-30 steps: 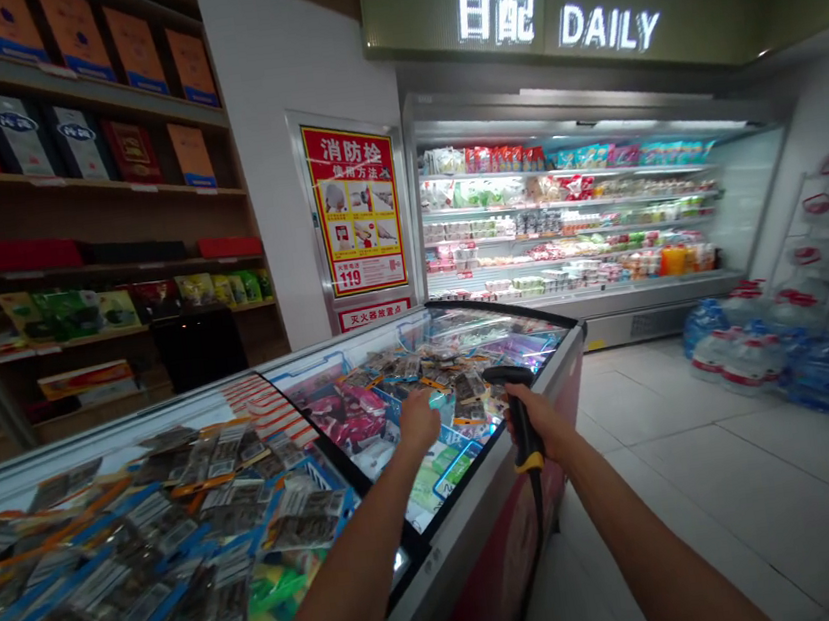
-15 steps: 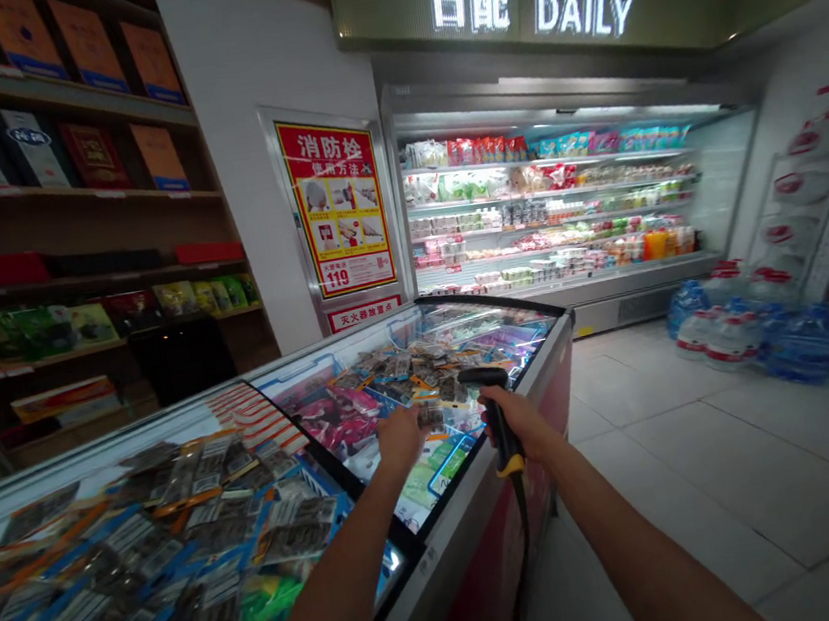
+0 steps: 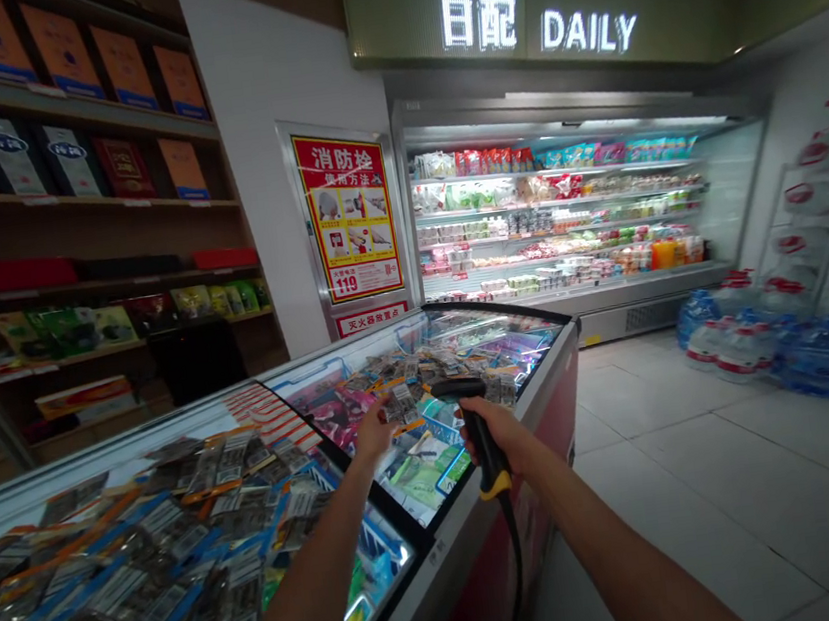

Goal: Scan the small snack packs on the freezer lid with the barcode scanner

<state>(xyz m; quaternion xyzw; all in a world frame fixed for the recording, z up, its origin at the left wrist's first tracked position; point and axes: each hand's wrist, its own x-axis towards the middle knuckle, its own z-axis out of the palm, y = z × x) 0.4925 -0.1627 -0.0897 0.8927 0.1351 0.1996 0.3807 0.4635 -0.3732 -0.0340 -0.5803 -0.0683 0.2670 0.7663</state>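
My right hand (image 3: 496,431) is wrapped round the grip of a black and yellow barcode scanner (image 3: 486,448), whose head points left. A cable hangs down from its base. To the left, my left hand (image 3: 373,430) pinches a small clear snack packet (image 3: 400,409) with an orange edge, held up in front of the scanner head. Many similar packets (image 3: 421,365) lie heaped on the far part of the chest freezer's glass top. A larger pile of packets (image 3: 149,555) with blue and orange edges covers the near left part.
The freezer's edge (image 3: 473,480) runs away from me beside the tiled floor (image 3: 675,460). Wrapped water bottles (image 3: 811,342) stand on the right. Shelves with boxes (image 3: 71,161) are at left; a lit refrigerated display (image 3: 569,281) is at the back.
My left hand, with the packet, has shifted left. The scanner has also moved slightly left and its head now sits nearer the packet. The view has turned slightly.
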